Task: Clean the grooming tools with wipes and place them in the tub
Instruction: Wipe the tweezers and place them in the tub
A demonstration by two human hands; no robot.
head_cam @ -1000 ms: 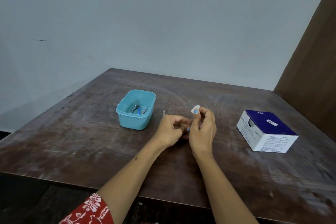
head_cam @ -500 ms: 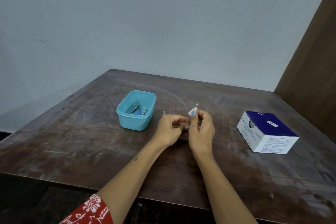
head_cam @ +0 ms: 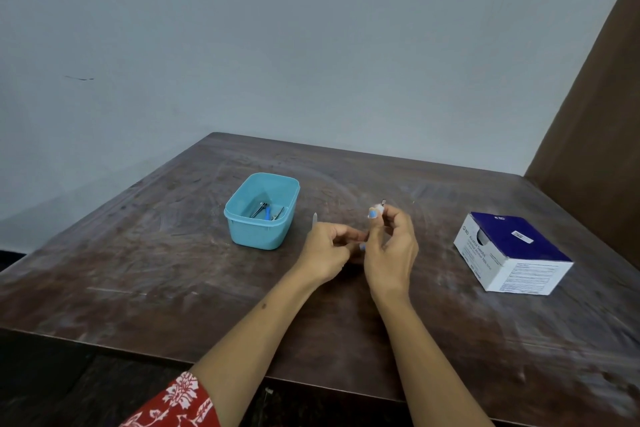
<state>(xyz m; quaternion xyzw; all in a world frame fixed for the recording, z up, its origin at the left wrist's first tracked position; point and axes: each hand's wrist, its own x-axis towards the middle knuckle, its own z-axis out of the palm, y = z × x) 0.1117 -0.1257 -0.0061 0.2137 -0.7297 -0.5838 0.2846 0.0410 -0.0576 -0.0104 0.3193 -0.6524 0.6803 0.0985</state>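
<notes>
White wipe point(head_cam: 375, 211) pinched by right-hand fingers point(head_cam: 388, 218)

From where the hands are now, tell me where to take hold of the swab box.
Grip the swab box across its two long side walls, coming from above with the right hand. It lies flat on the table, blue top up, with bare wood around it.

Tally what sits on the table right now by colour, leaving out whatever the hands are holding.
Light blue: 1, the tub
Blue and white: 1, the swab box
Metal, some with a blue part: the tools in the tub, several; they overlap, so no exact count
Total: 2 containers, plus the tools in the tub
</notes>
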